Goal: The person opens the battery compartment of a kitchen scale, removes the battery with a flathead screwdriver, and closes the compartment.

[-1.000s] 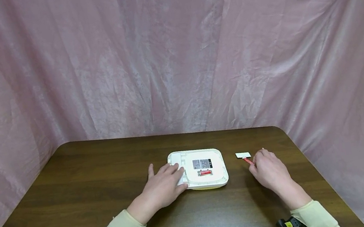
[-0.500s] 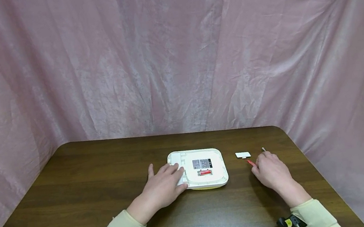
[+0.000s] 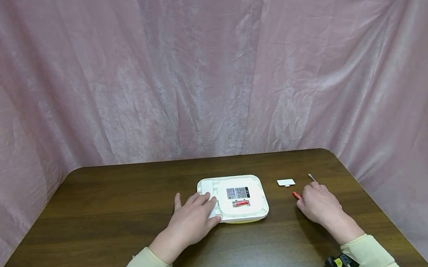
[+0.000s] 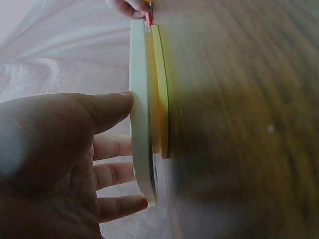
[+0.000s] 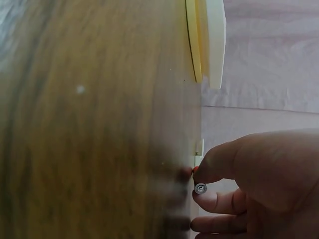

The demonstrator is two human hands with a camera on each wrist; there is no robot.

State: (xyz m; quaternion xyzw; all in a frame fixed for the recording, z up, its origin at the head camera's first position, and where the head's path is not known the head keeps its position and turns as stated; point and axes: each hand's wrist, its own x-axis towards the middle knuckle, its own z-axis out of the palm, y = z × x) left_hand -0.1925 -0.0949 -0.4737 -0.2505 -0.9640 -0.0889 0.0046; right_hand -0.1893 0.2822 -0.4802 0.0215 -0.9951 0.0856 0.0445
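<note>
A white flat device [image 3: 256,212] with a yellow underside lies on the table, with a label and a red battery [image 3: 242,203] in its uncovered compartment. My left hand [image 3: 189,219] rests on the device's left side, fingers spread, thumb along the near edge. My right hand [image 3: 319,202] has thumb and index finger around a slim thing with a round silver end [image 5: 200,188]. A short red piece [image 3: 297,195] shows by the thumb. A thin pale tip [image 3: 312,177] juts beyond the fingers. I cannot tell whether these parts belong together. A small white cover [image 3: 286,182] lies left of this hand.
All of it stands on a dark brown wooden table [image 3: 122,188]. A pink curtain [image 3: 196,71] hangs behind the table and along its sides. Both wrists carry a black strap-on camera.
The right hand has shifted slightly towards the person. The red piece has slid right, away from the white cover. More of the thin tip shows. The left hand and device have stayed put.
</note>
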